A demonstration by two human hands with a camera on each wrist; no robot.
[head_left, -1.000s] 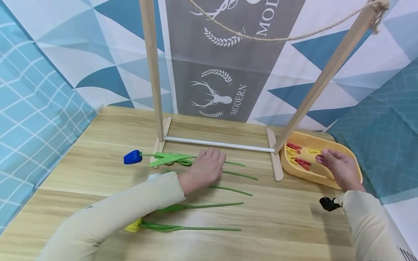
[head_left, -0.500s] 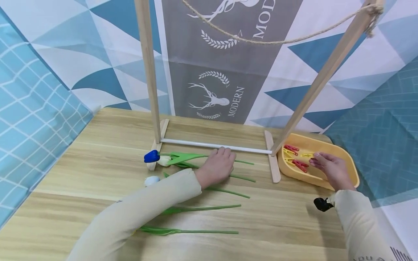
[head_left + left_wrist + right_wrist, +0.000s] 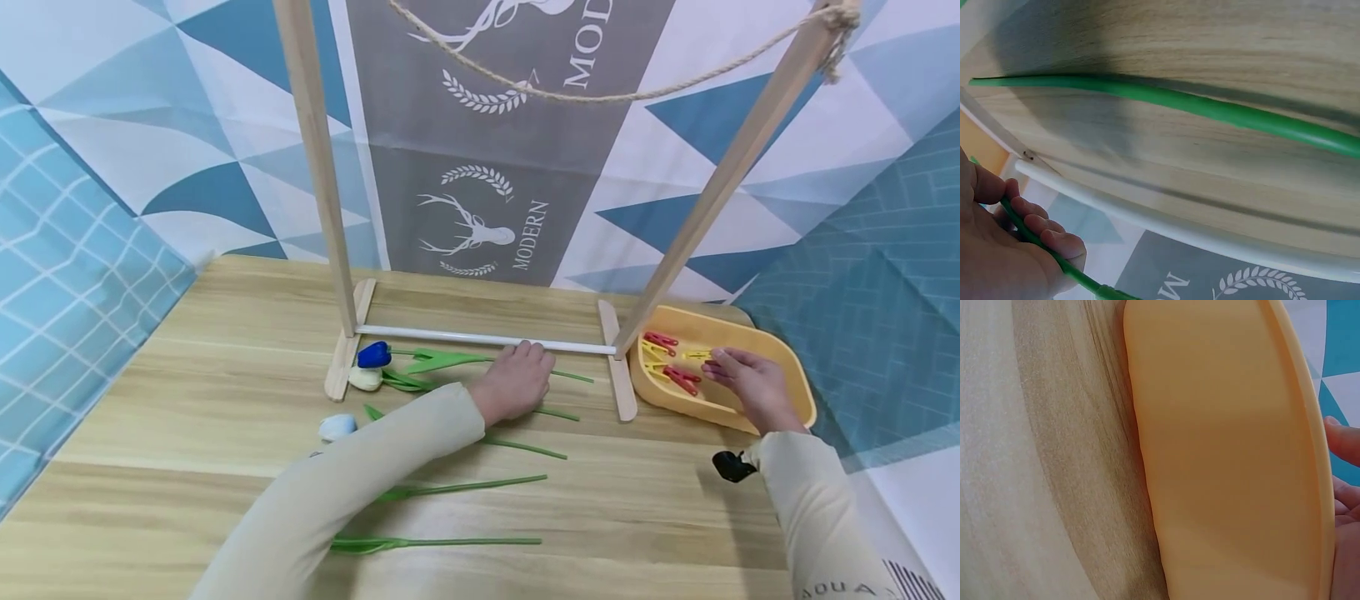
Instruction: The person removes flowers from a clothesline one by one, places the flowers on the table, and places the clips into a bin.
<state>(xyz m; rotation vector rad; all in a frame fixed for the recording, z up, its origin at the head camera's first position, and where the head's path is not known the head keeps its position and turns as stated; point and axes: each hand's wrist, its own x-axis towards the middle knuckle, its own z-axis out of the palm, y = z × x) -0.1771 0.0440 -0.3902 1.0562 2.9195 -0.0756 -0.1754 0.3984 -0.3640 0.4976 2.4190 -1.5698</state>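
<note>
My left hand (image 3: 517,379) grips the green stem of an artificial blue tulip (image 3: 374,354), above the other flowers near the white crossbar. In the left wrist view, fingers and thumb curl round that stem (image 3: 1075,272), while another green stem (image 3: 1172,100) lies on the wood. A cream tulip (image 3: 366,378) and a pale white-blue tulip (image 3: 337,427) lie below the blue one. Over the yellow basket (image 3: 705,410), my right hand (image 3: 756,392) pinches a yellow clothespin (image 3: 696,355). The right wrist view shows the basket's side hiding part of this hand (image 3: 1346,447).
Red clothespins (image 3: 681,380) and yellow ones lie in the basket. A wooden frame stands behind the flowers, with left post (image 3: 318,158), right post (image 3: 712,200), white crossbar (image 3: 480,338) and slack rope (image 3: 592,98) across the top. More stems (image 3: 472,542) lie nearer the front.
My left hand has drawn the blue tulip to the right, its bloom now just above the cream one. The right hand stays over the basket with the yellow clothespin. The head view has shifted slightly.
</note>
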